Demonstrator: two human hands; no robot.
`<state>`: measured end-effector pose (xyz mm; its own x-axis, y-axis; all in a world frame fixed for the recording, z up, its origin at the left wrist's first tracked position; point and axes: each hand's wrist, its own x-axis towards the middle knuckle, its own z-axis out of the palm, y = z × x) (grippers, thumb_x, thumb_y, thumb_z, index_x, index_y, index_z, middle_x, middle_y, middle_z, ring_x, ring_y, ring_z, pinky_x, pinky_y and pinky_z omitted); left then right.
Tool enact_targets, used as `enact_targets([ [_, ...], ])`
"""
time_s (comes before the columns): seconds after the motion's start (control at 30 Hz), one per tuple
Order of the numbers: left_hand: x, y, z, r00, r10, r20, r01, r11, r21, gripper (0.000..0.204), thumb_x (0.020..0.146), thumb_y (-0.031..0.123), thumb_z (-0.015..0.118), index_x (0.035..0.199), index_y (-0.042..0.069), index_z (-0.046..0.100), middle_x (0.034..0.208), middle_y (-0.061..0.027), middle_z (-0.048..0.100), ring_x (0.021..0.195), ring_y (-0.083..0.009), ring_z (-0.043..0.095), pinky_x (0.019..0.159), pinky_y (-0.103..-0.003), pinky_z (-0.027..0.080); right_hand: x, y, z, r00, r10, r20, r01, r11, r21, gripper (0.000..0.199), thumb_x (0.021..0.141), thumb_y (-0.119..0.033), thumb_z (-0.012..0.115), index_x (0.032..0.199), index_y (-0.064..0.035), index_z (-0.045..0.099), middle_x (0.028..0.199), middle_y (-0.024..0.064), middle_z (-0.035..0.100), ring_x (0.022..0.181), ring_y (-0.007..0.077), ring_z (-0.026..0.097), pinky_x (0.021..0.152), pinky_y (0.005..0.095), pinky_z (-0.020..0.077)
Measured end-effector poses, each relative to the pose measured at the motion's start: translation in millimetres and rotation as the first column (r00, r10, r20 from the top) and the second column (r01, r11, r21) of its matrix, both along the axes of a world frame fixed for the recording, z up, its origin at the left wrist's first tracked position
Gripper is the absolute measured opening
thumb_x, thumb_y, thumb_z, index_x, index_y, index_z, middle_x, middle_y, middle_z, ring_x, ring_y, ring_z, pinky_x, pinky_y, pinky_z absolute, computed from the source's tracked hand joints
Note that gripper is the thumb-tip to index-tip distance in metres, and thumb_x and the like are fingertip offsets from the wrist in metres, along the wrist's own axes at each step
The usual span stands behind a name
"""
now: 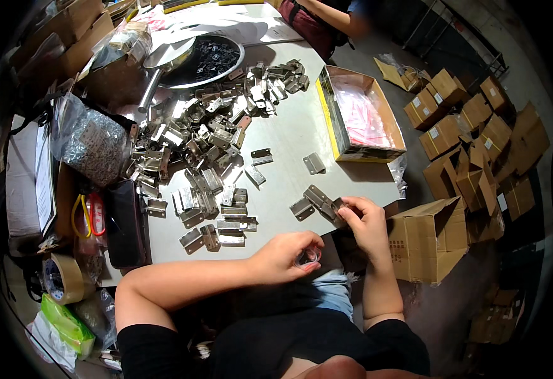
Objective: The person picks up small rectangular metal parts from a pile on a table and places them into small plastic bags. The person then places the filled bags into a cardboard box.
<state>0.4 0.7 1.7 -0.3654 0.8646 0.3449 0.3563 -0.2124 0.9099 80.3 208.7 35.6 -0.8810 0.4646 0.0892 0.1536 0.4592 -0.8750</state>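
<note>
My left hand (289,254) is at the table's near edge, its fingers curled round a small clear plastic bag (309,258) with red marks. To the right, my right hand (366,222) pinches a small metal bracket (338,206) between thumb and fingertips. Just left of those fingers lie a few more brackets (317,196) in a short row on the table. One loose bracket (314,163) rests farther back. Left of centre spreads a big heap of silvery brackets (207,129), with smaller groups (232,224) nearer to me.
An open box (393,146) of red-and-clear bags stands at the table's right. A metal pan (241,58) of dark parts is behind the heap. A bag of screws (93,145), a dark case (127,224) and a tape roll (68,279) sit left. Cartons (425,237) stand right; another person (327,19) is beyond.
</note>
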Motion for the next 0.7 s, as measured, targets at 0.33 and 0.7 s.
enact_targets([
  [0.33,0.9,-1.4,-0.6,1.000,-0.005,0.007,0.005,1.000,-0.001,0.035,0.080,0.013,0.076,0.107,0.002,0.057,0.089,-0.0112,0.064,0.079,-0.0228,0.066,0.072,-0.031,0.052,-1.6,-15.5,-1.9,0.992,0.079,0.094,-0.113,0.880,0.462,0.023,0.078,-0.012,0.073,0.098,-0.0015,0.071,0.078,0.0142,0.063,0.072,0.0297,0.064,0.067,0.0368,0.0504],
  [0.7,6.9,-4.4,3.1,0.853,-0.201,0.482,0.278,0.956,-0.092,0.052,0.085,0.017,0.075,0.124,0.004,0.043,0.085,0.0007,0.054,0.079,-0.0073,0.052,0.072,-0.023,0.045,20.1,-16.3,63.7,0.873,0.487,0.016,-0.474,0.841,0.262,0.019,0.074,-0.003,0.077,0.089,-0.0008,0.067,0.079,0.0114,0.066,0.065,0.0227,0.063,0.059,0.0299,0.0499],
])
